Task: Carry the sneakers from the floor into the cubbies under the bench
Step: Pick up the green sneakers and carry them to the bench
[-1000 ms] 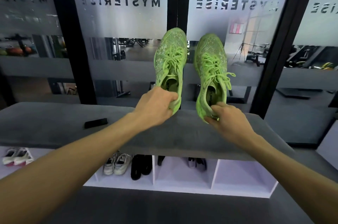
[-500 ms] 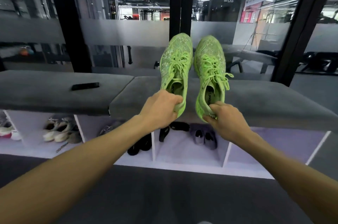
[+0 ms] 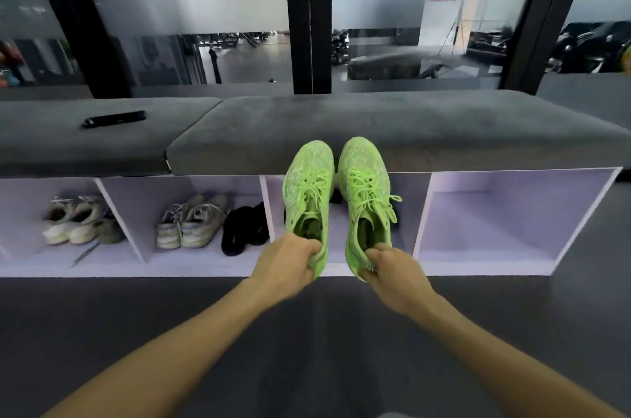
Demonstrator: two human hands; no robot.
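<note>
I see left hand (image 3: 288, 262) and right hand (image 3: 396, 276) each gripping a knit neon-green sneaker (image 3: 309, 192) (image 3: 367, 195) by the heel, held in front of the middle cubby (image 3: 341, 236). Neighbouring cubbies hold pale trainers (image 3: 193, 221) and black shoes (image 3: 244, 229); rightmost cubby (image 3: 495, 223) is free. Sneakers hide the dark shoes behind; a black phone (image 3: 114, 119) lies on the grey padded surface (image 3: 341, 124).

The two green sneakers (image 3: 336, 202) cover most of the third cubby (image 3: 341, 247); only dark bits of some shoes show behind them, too hidden to name. The left hand (image 3: 285, 264) and the right hand (image 3: 396, 276) hide the heels they grip, and their fingertips go out of sight inside the collars. The leftmost cubby (image 3: 20, 199) is cut by the picture's edge. The pale sneakers (image 3: 76, 224) in it are blurred, and a thin object (image 3: 85, 253) beside them cannot be identified. Both forearms run off the bottom edge
</note>
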